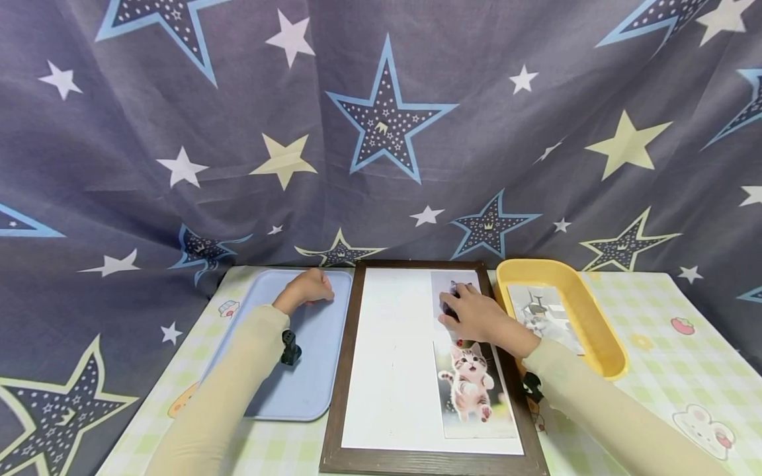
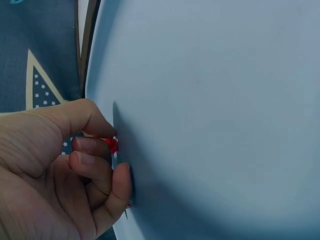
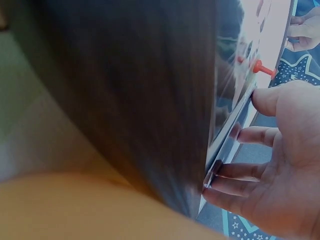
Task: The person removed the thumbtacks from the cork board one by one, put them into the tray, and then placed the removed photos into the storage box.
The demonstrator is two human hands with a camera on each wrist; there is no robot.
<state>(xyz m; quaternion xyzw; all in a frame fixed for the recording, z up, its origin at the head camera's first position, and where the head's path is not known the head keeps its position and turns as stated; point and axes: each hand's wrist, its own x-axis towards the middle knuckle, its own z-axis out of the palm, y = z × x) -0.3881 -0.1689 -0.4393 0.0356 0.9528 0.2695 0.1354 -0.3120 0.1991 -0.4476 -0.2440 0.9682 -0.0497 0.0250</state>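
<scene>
Over the upper part of the blue tray (image 1: 303,370), my left hand (image 1: 309,287) pinches a red push pin (image 2: 112,145) between thumb and fingers. Another bit of red with a thin needle shows by the little finger in the left wrist view. My right hand (image 1: 476,317) rests with spread fingers on a cat photo (image 1: 443,281) at the upper right of the white board (image 1: 387,357), covering much of it. Below lies a second photo, of a striped kitten (image 1: 470,383). A red push pin (image 3: 257,66) stands in the board near my right thumb.
A dark brown frame (image 1: 342,390) edges the board. To its right, a yellow tray (image 1: 595,330) holds a greyish photo (image 1: 544,314). A green checked cloth (image 1: 667,370) covers the table, and a star-patterned curtain (image 1: 238,132) hangs behind.
</scene>
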